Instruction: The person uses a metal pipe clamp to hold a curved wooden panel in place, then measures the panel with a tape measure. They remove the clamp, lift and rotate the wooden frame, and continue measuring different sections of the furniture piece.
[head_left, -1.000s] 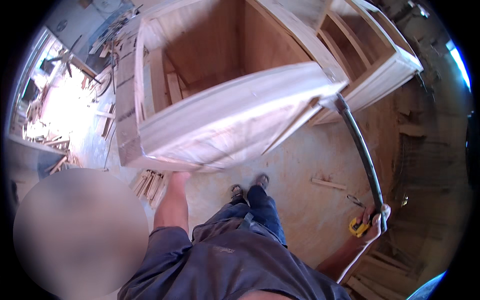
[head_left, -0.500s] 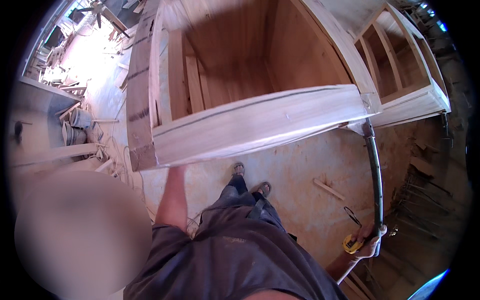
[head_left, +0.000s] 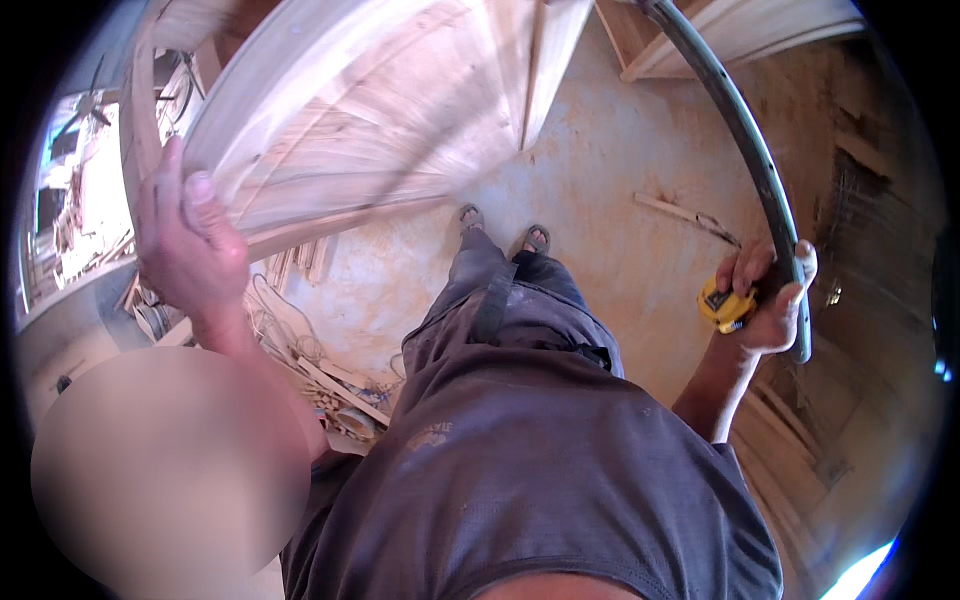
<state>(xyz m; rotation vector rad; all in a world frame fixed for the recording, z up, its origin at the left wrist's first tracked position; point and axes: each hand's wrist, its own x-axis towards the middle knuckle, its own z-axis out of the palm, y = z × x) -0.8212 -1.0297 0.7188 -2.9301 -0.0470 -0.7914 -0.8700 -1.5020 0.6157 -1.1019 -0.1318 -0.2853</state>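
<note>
A pale wooden cabinet (head_left: 370, 140) fills the upper left, tilted, with its slatted-looking face toward me. At its near left corner my left hand (head_left: 195, 245) grips the frame, thumb on the rail and fingers along the outer side. Off to the right, a long dark metal bar (head_left: 745, 140) with small holes runs from the top edge down to my right hand (head_left: 765, 310). That hand is closed round the bar's lower end and also holds a yellow tape measure (head_left: 727, 305) against the palm. The bar's upper end lies out of view.
Another wooden cabinet (head_left: 740, 40) stands at the upper right. A loose wood strip (head_left: 675, 208) lies on the dusty floor (head_left: 600, 150). Wood offcuts and cords (head_left: 300, 340) are piled at lower left. More boards (head_left: 775, 430) are at lower right. A blurred disc hides the lower left.
The cabinet has shifted up and left and turned, showing another face. My left hand has come into view at its corner. My right hand has risen with the bar and tape measure.
</note>
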